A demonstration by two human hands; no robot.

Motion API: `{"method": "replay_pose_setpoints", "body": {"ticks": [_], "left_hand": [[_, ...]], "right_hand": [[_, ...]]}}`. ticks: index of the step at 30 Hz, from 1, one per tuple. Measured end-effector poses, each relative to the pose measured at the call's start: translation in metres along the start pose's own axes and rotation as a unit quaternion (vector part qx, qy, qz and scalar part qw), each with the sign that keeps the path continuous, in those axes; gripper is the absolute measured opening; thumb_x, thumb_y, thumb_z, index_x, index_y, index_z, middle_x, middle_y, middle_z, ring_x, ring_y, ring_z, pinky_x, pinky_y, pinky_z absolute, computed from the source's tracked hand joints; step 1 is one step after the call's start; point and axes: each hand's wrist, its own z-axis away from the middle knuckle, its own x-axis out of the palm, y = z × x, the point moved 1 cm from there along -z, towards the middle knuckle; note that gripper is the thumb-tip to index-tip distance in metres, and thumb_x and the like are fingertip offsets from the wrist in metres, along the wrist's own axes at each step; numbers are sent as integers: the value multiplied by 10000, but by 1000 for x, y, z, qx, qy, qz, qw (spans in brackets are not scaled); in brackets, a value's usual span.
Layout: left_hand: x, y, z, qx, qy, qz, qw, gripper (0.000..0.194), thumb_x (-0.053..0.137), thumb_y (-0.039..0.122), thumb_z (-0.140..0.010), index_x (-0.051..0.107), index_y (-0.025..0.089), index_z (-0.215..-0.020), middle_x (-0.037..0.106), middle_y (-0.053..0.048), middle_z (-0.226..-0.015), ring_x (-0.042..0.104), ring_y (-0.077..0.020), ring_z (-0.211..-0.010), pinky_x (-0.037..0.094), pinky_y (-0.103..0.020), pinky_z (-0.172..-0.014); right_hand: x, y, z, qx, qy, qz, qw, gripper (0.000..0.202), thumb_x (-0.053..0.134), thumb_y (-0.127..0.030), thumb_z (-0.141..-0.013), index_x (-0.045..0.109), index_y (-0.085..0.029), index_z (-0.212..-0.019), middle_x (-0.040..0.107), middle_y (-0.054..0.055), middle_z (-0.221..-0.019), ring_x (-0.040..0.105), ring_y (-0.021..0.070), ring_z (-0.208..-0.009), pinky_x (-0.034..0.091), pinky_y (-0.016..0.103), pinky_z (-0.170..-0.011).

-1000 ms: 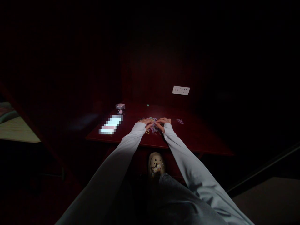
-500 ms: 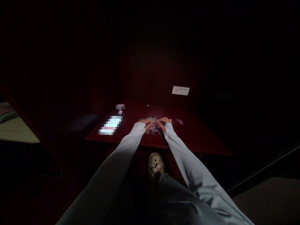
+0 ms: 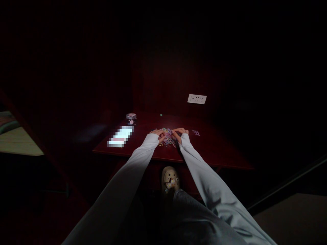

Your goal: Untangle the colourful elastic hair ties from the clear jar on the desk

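Observation:
A loose heap of small coloured elastic bands (image 3: 168,140) lies on the dark red desk (image 3: 209,149), in pink, purple, yellow and green. My left hand (image 3: 160,134) is at the heap's left side with its fingers curled together. From the right, my right hand (image 3: 179,133) reaches in, thumb and fingertips pinched at the heap's edge. What either hand grips is too small to make out. To the right of that hand is a separate little group of purple bands (image 3: 196,132). A single green band (image 3: 161,115) rests near the back of the desk.
A lit phone (image 3: 120,136), its screen blurred out, lies on the desk's left side. Behind it stands a small clear round jar (image 3: 131,118) with a pinkish top. A white socket panel (image 3: 197,99) is on the back wall. Below the desk's front edge shows a beige clog (image 3: 169,177).
My right hand has shifted very slightly right, and its fingers have moved a little. My left hand stays almost in place. The desk items look the same.

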Motion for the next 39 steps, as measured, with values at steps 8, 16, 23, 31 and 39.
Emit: {"method": "replay_pose_setpoints", "body": {"ticks": [8,16,23,31,39], "left_hand": [[-9,6,4,17,5,-3,1000,288,795,348,-901,719,240,-1156,766,-41,-1099,693,-234,-1089,520,-330,-981],[-13,12,6,18,-1,-26,1000,290,794,407,-911,734,256,-1151,770,-41,-1098,682,-236,-1083,496,-327,-949],[-15,14,7,24,4,-61,998,179,744,382,-955,759,266,-1091,771,-44,-1156,668,-236,-1118,458,-335,-947],[-13,9,1,15,-16,-38,999,168,631,307,-1026,769,274,-1115,773,-44,-1164,678,-217,-1129,495,-316,-950],[-9,6,1,12,-7,-23,1000,138,644,269,-1005,769,253,-1062,774,-47,-1141,676,-220,-1111,506,-319,-938]], "right_hand": [[3,-2,0,-17,-25,-8,1000,258,731,-515,-906,843,-283,-894,745,80,-1026,574,296,-1126,410,460,-1026],[4,-8,2,-24,-62,-18,998,293,742,-564,-895,840,-288,-870,740,81,-1004,573,294,-1117,429,455,-1008],[3,-16,3,-28,-95,-21,995,318,747,-575,-896,837,-276,-839,741,76,-962,583,287,-1089,423,457,-1011],[1,-21,4,2,-76,-30,997,482,701,-729,-866,814,-267,-793,753,85,-926,594,299,-1068,441,447,-979],[-6,-27,9,11,-52,-36,998,626,483,-766,-972,810,-256,-813,776,80,-945,594,279,-1050,430,434,-993]]}}
